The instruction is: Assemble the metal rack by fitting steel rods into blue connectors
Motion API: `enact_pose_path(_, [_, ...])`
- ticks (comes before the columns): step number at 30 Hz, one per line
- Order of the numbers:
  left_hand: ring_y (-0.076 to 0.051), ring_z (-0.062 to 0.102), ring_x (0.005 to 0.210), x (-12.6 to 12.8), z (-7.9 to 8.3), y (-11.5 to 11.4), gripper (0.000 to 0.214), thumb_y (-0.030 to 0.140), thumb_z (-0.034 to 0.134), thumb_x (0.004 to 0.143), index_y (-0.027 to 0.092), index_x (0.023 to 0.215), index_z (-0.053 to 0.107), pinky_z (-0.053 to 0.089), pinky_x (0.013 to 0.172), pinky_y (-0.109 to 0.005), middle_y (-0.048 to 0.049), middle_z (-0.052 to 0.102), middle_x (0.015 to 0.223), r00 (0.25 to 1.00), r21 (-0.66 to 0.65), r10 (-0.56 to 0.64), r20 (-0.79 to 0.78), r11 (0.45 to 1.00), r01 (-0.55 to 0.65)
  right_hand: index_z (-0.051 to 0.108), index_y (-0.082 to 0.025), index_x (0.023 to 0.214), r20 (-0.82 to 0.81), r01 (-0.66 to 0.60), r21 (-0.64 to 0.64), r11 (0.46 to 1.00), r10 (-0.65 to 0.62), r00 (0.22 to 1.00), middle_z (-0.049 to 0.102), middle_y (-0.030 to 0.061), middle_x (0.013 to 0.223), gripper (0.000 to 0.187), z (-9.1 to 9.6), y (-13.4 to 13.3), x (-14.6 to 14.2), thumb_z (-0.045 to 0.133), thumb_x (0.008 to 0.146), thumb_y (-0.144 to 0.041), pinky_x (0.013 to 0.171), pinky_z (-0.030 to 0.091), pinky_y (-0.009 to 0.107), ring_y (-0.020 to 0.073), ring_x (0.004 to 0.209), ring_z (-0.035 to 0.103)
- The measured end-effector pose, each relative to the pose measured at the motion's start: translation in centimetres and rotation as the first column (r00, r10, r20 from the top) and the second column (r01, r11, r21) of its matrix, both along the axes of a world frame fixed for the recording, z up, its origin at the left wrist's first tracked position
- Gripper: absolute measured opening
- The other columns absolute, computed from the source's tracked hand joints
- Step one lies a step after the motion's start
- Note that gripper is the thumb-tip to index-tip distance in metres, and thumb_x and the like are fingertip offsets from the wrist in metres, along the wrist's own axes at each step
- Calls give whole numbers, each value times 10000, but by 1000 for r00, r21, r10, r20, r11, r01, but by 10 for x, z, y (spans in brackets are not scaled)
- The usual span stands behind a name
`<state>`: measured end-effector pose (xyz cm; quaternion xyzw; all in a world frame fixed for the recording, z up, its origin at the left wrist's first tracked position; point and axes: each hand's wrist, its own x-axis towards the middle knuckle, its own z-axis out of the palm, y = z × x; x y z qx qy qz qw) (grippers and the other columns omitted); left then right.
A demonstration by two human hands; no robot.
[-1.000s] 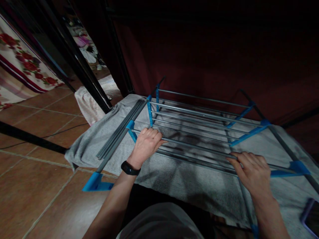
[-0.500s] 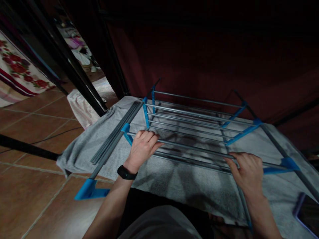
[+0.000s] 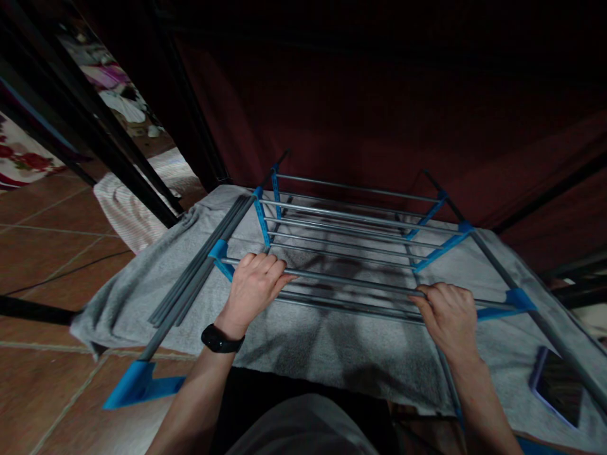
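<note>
A partly built shoe-rack-like frame of grey tubes and blue plastic connectors lies on a grey blanket. My left hand (image 3: 256, 284) is closed around the left part of its nearest long tube (image 3: 351, 281), close to a blue connector (image 3: 219, 251). On the same tube's right part, my right hand (image 3: 448, 319) is closed too, beside another blue connector (image 3: 520, 301). Farther back, several thinner crossbars (image 3: 341, 240) run between blue brackets. At the lower left a blue corner piece (image 3: 135, 387) caps the end of a side tube.
Several loose grey tubes (image 3: 199, 265) lie along the left of the grey blanket (image 3: 332, 347). A phone (image 3: 557, 385) rests at the right. Dark metal posts (image 3: 128, 170) stand at the left, and a dark red cloth (image 3: 351, 114) hangs behind the rack.
The view has shifted a little to the right, so the rack and hands appear farther left. Both hands stay closed on the same tube.
</note>
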<state>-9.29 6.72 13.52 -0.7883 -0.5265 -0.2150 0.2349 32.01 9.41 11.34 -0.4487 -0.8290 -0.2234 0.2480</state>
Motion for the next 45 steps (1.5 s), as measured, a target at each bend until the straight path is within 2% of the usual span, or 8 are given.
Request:
enact_pose_path(6, [-233,533,747,0,2,0,253,401,593,943,185,813,607,335,695,-372,-51,616,747,1000,-12,2,-4,1000,-2,610,-202,962,6,2,-1,1000,-2,1000,593,24,787,133,2,0,-1,523,1003,-294,758,331,355,209,783,528])
enact_pose_path(17, [-232,549,728,-2,3,2,285,422,568,953,188,790,579,353,699,-371,-39,593,719,999,27,-5,-42,1000,6,613,-205,954,-11,17,-19,1000,-17,1000,604,27,816,188,6,-1,-6,538,1003,-370,776,339,351,206,797,530])
enact_pose_path(24, [-233,571,735,-5,4,3,257,416,565,954,194,834,612,370,705,-376,-37,610,730,999,6,-30,-16,1000,30,630,-220,1031,-126,-8,-49,999,2,992,688,32,937,123,5,-4,-7,552,990,-304,919,353,385,204,897,597])
enact_pose_path(29, [-237,578,741,-6,4,4,223,398,575,945,203,848,623,371,715,-380,-44,624,739,999,5,-35,-11,999,35,625,-241,1118,-181,28,-77,997,-42,983,700,41,1028,165,5,-9,-3,551,993,-319,997,332,422,211,974,611])
enact_pose_path(37, [-248,547,715,-6,5,6,246,420,570,945,228,792,556,366,698,-372,-26,573,687,997,59,-35,-67,997,39,652,-222,1027,-119,74,-111,991,-87,989,655,32,888,205,7,-8,-2,523,1011,-380,848,341,373,210,872,553])
enact_pose_path(41, [-258,524,709,-7,4,8,262,437,551,955,243,785,506,357,678,-376,-22,542,672,994,99,-32,-102,994,42,655,-212,998,-84,90,-105,990,-99,992,630,36,870,230,8,-6,-2,513,1014,-391,817,323,356,206,866,527])
enact_pose_path(45, [-270,504,714,-8,3,9,277,445,518,961,260,762,460,348,687,-382,-28,520,663,996,77,-27,-86,996,34,654,-220,974,-67,103,-105,989,-110,992,620,37,863,212,9,-5,-3,511,1016,-371,803,314,348,204,864,515])
